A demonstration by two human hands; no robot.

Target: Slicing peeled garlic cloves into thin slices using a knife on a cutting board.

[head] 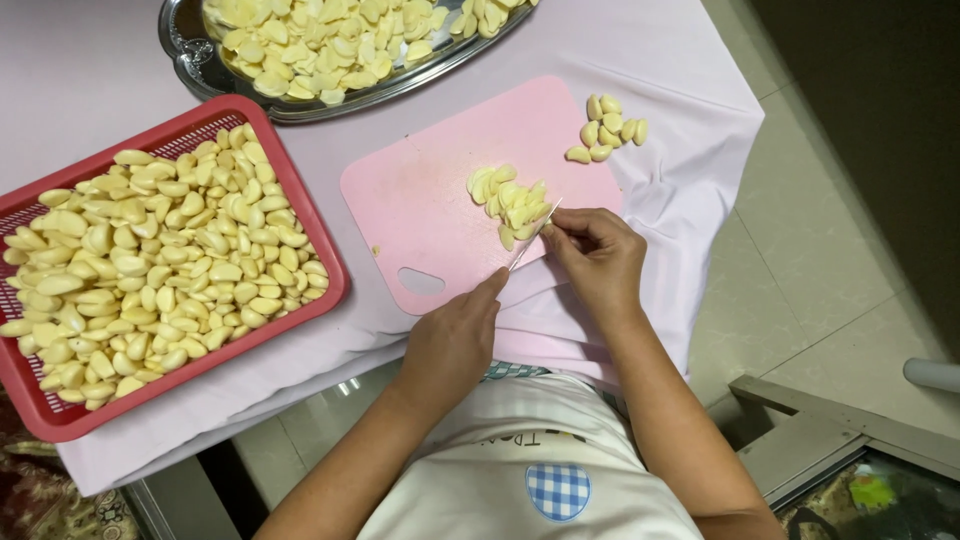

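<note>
My left hand (pixel 450 345) is closed around the handle of a small knife (pixel 535 235), whose thin blade points up and to the right over the near edge of a pink cutting board (pixel 420 190). My right hand (pixel 598 255) pinches a peeled garlic clove at the blade's tip, by the board's right edge. Just above the blade, a pile of cut garlic pieces (pixel 510 200) lies on the board. Several whole peeled cloves (pixel 606 130) sit at the board's far right corner.
A red plastic basket (pixel 322 240) full of peeled garlic stands at the left. A silver metal tray (pixel 190 60) heaped with garlic stands at the back. A pale pink cloth (pixel 680 70) covers the table; tiled floor lies to the right.
</note>
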